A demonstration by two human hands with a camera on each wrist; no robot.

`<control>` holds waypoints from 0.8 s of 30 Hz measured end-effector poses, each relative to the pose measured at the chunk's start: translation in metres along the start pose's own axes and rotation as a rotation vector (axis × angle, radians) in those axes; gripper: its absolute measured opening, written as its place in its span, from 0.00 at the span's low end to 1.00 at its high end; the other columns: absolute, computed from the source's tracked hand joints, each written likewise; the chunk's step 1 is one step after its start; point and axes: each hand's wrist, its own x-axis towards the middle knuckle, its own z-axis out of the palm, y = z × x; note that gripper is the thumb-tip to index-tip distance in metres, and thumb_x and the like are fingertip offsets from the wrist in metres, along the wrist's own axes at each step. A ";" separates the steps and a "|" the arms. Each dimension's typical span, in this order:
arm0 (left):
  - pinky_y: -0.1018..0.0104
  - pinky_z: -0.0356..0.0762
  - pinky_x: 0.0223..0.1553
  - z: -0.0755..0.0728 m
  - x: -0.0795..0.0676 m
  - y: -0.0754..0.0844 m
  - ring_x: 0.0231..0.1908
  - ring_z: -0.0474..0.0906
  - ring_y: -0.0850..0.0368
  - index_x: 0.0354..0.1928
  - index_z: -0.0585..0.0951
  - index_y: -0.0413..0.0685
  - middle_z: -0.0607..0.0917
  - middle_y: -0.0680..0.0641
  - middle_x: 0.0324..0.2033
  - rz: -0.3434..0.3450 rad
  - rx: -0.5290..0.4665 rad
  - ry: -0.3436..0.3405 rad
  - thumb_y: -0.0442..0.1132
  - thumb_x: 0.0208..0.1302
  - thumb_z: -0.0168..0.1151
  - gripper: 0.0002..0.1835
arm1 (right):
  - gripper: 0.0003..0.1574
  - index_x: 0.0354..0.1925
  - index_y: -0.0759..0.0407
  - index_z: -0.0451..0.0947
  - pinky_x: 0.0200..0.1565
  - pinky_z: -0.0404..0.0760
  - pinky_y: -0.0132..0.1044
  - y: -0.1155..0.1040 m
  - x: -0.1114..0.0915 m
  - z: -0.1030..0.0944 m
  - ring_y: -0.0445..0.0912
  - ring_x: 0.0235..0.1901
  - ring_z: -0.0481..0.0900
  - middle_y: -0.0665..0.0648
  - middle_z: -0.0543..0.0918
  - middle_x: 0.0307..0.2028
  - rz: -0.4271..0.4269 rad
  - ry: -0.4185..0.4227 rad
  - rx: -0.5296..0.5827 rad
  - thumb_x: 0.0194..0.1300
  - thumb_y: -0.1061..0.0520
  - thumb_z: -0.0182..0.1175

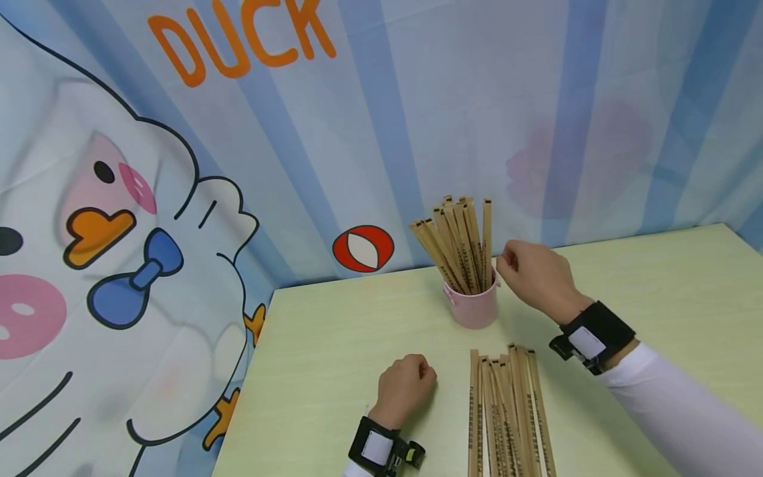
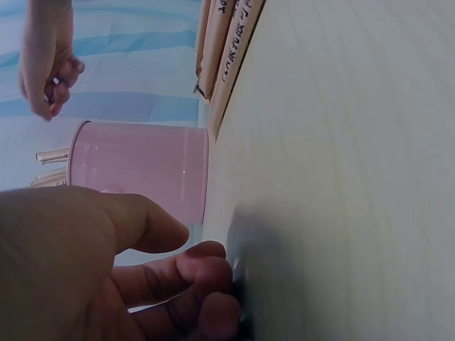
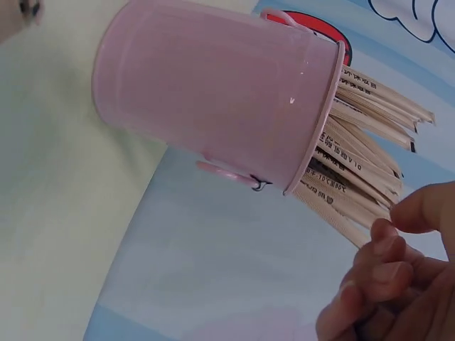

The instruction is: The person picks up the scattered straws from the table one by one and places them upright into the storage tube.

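A small pink bucket (image 1: 472, 309) stands upright near the table's back edge, with several paper-wrapped straws (image 1: 461, 245) leaning out of its top. Just right of its rim is my right hand (image 1: 539, 275), fingers loosely bent. In the right wrist view, the fingertips (image 3: 384, 273) are close to the wrapped straws and nothing shows between them. My left hand (image 1: 404, 391) rests on the table, its fingers loosely curled and holding nothing. Between the hands, in front of the bucket, more wrapped straws (image 1: 507, 411) lie side by side; the lower frame edge cuts them off.
The pale table (image 1: 322, 344) meets a blue striped backdrop (image 1: 477, 99) along its back edge, behind the bucket. On the left, the cloth carries a large cartoon duck (image 1: 179, 344). A black strap with a small camera sits on each wrist.
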 end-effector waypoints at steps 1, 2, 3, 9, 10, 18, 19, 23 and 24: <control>0.69 0.52 0.12 0.001 0.000 -0.001 0.11 0.58 0.64 0.14 0.69 0.53 0.65 0.57 0.11 0.001 0.000 0.000 0.36 0.57 0.55 0.15 | 0.14 0.24 0.55 0.70 0.16 0.56 0.37 0.002 -0.005 -0.001 0.45 0.13 0.62 0.52 0.67 0.14 0.004 -0.006 0.002 0.68 0.56 0.49; 0.69 0.52 0.12 0.001 0.000 -0.001 0.11 0.58 0.64 0.14 0.69 0.53 0.65 0.57 0.11 0.003 -0.001 0.001 0.36 0.57 0.55 0.15 | 0.14 0.24 0.55 0.70 0.16 0.56 0.36 0.004 -0.010 -0.001 0.44 0.13 0.62 0.51 0.67 0.14 0.008 -0.011 0.004 0.68 0.57 0.48; 0.69 0.52 0.12 0.001 0.000 -0.001 0.11 0.58 0.64 0.14 0.69 0.53 0.65 0.57 0.11 0.007 -0.001 0.003 0.36 0.57 0.55 0.15 | 0.14 0.23 0.55 0.69 0.16 0.56 0.36 0.006 -0.016 -0.001 0.44 0.13 0.62 0.51 0.66 0.14 0.017 -0.019 0.004 0.67 0.57 0.48; 0.69 0.53 0.12 0.002 0.000 -0.003 0.11 0.59 0.64 0.14 0.69 0.53 0.65 0.57 0.10 0.008 -0.001 -0.004 0.37 0.58 0.55 0.15 | 0.16 0.21 0.54 0.69 0.16 0.58 0.36 0.021 -0.046 0.004 0.44 0.13 0.63 0.50 0.66 0.13 0.076 -0.120 0.006 0.67 0.56 0.50; 0.69 0.53 0.12 0.002 0.000 -0.003 0.11 0.59 0.64 0.14 0.69 0.53 0.65 0.57 0.11 0.003 0.001 -0.007 0.37 0.58 0.55 0.15 | 0.17 0.20 0.53 0.68 0.16 0.58 0.36 0.023 -0.051 0.005 0.44 0.13 0.62 0.50 0.66 0.13 0.086 -0.146 0.010 0.67 0.56 0.50; 0.69 0.54 0.13 0.003 0.002 -0.003 0.12 0.60 0.64 0.15 0.70 0.53 0.66 0.57 0.11 -0.010 0.001 -0.015 0.38 0.58 0.55 0.14 | 0.19 0.17 0.52 0.64 0.17 0.58 0.36 0.039 -0.082 0.019 0.42 0.14 0.61 0.48 0.62 0.13 0.145 -0.295 0.017 0.66 0.56 0.50; 0.69 0.54 0.13 0.003 0.001 -0.003 0.11 0.60 0.64 0.15 0.70 0.53 0.66 0.57 0.11 -0.010 0.001 -0.015 0.38 0.58 0.55 0.14 | 0.19 0.17 0.52 0.63 0.18 0.58 0.35 0.040 -0.086 0.020 0.42 0.14 0.61 0.48 0.62 0.13 0.150 -0.303 0.018 0.66 0.56 0.49; 0.69 0.54 0.12 0.003 0.001 -0.003 0.11 0.60 0.64 0.15 0.70 0.53 0.66 0.57 0.10 -0.009 0.003 -0.016 0.38 0.58 0.55 0.15 | 0.20 0.16 0.52 0.61 0.18 0.57 0.35 0.043 -0.100 0.021 0.42 0.14 0.59 0.48 0.61 0.13 0.178 -0.338 0.022 0.65 0.57 0.49; 0.69 0.53 0.12 0.003 0.001 -0.003 0.11 0.59 0.64 0.15 0.70 0.53 0.66 0.57 0.10 -0.009 0.004 -0.016 0.38 0.58 0.55 0.15 | 0.20 0.16 0.52 0.61 0.19 0.57 0.35 0.043 -0.103 0.021 0.42 0.14 0.59 0.48 0.60 0.13 0.187 -0.350 0.025 0.65 0.58 0.49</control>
